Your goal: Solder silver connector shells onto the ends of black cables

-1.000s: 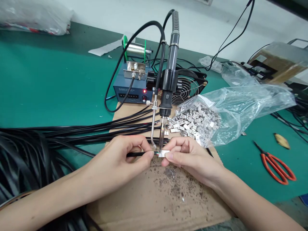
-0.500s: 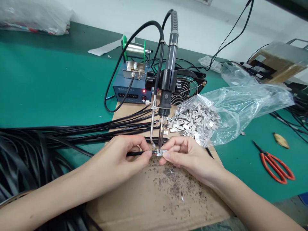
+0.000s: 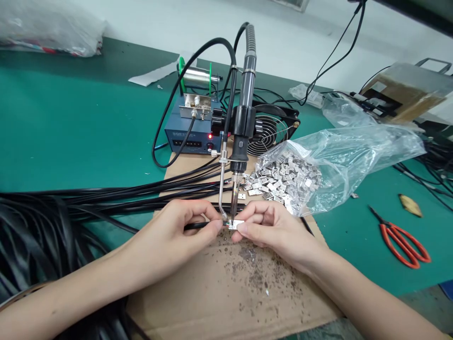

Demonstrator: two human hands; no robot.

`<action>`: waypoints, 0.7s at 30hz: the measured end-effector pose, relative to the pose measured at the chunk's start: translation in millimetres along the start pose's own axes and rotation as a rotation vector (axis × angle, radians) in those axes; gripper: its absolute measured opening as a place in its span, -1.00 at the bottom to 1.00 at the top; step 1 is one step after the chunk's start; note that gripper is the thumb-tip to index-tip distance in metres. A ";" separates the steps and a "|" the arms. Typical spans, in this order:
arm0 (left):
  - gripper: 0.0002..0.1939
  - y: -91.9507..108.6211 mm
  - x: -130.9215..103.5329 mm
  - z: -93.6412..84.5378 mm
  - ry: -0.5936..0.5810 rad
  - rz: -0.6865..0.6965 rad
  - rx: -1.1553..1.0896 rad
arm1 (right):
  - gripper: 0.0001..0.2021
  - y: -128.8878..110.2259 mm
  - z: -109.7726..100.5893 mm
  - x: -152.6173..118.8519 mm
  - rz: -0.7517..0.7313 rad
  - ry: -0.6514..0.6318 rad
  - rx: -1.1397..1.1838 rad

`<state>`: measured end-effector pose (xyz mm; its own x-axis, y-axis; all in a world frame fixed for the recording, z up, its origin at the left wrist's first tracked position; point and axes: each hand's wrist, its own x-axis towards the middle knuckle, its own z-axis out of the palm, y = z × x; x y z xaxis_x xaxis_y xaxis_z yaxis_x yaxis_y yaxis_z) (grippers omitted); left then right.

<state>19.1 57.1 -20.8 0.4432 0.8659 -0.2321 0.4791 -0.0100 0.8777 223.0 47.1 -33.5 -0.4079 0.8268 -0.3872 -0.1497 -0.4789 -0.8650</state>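
Just below the iron (image 3: 240, 147) we have a small metal plug (image 3: 238, 225), its long axis lying sideways, nearly in line with the black cable (image 3: 195, 225) at its left end. That joint sits between our two grips, and how it lines up with the tip seems to matter most; we cannot tell whether tip and plug touch. Our right hand (image 3: 274, 229) pinches the plug's right end between thumb and fingers, while our left hand (image 3: 184, 232) holds the cable just short of the joint, neither clearly nearer the tip. A thin bent tube (image 3: 221, 189) comes down left of the iron. Beyond our fingers, loose plugs (image 3: 281, 177) lie heaped at a clear bag (image 3: 361, 151) on the bench (image 3: 71, 132).
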 end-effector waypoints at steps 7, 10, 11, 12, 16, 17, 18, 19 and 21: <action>-0.74 5.6 -3.8 4.5 0.073 -0.046 -0.021 | -0.89 -0.7 0.8 0.5 0.013 0.026 -0.009; -0.74 6.0 -5.7 5.4 0.092 -0.061 -0.007 | -0.89 -0.7 1.3 0.5 0.017 0.031 -0.010; -0.74 5.6 -5.8 5.6 0.098 -0.061 -0.008 | -0.89 -0.6 1.3 0.4 0.018 0.031 -0.008; -0.75 5.1 -5.7 5.7 0.104 -0.060 -0.011 | -0.89 -0.3 1.3 0.3 0.018 0.030 -0.006; -0.76 2.1 -4.1 5.6 0.095 -0.015 -0.022 | -0.89 0.9 0.7 -0.2 0.007 0.009 0.001; -0.76 1.3 -3.6 5.5 0.096 -0.004 -0.023 | -0.89 1.2 0.4 -0.3 0.004 0.003 0.003; -0.77 0.6 -3.3 5.5 0.099 0.004 -0.025 | -0.90 1.4 0.0 -0.4 0.004 -0.001 0.005; -0.78 0.1 -3.2 5.5 0.100 0.014 -0.031 | -0.90 1.5 -0.3 -0.6 0.004 -0.005 0.006; -0.79 -0.6 -3.3 5.8 0.104 0.034 -0.054 | -0.90 1.4 -1.2 -0.9 0.005 -0.020 0.009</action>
<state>21.7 51.4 -23.0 0.3764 0.9126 -0.1596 0.4228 -0.0159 0.9061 224.3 46.0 -34.8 -0.4265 0.8185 -0.3848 -0.1559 -0.4856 -0.8601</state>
